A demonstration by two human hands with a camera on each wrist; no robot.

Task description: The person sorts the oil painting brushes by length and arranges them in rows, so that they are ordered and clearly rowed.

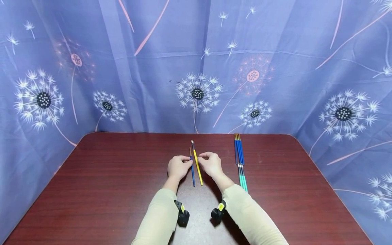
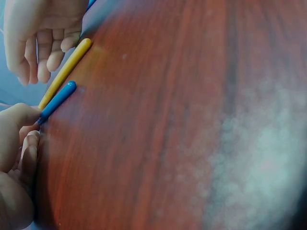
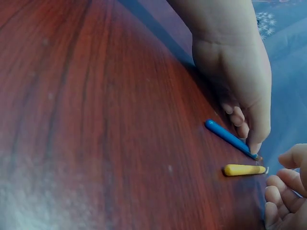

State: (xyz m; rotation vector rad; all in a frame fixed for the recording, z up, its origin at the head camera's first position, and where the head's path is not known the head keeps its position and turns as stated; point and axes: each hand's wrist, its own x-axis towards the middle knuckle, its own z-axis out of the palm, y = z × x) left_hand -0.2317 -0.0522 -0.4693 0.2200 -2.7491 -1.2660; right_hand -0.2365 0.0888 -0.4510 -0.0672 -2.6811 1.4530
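My left hand [image 1: 178, 167] pinches a thin blue paintbrush [image 1: 193, 176] between thumb and fingers, partway along its handle. The brush lies close over the table with its bristles pointing away from me. Just right of it is a yellow paintbrush [image 1: 198, 170] with a pale tip, slanting slightly. My right hand [image 1: 212, 164] hovers beside the yellow brush, thumb and fingers apart and nothing between them. In the left wrist view, the rounded handle ends of the yellow brush [image 2: 67, 69] and blue brush [image 2: 58, 100] point toward the camera.
To the right, a group of blue paintbrushes [image 1: 239, 149] lies side by side on the reddish-brown table [image 1: 107, 183]. Teal-handled paintbrushes [image 1: 242, 180] with white tips lie below them, partly hidden by my right sleeve. A blue dandelion-patterned curtain [image 1: 159, 85] hangs behind the table's far edge.
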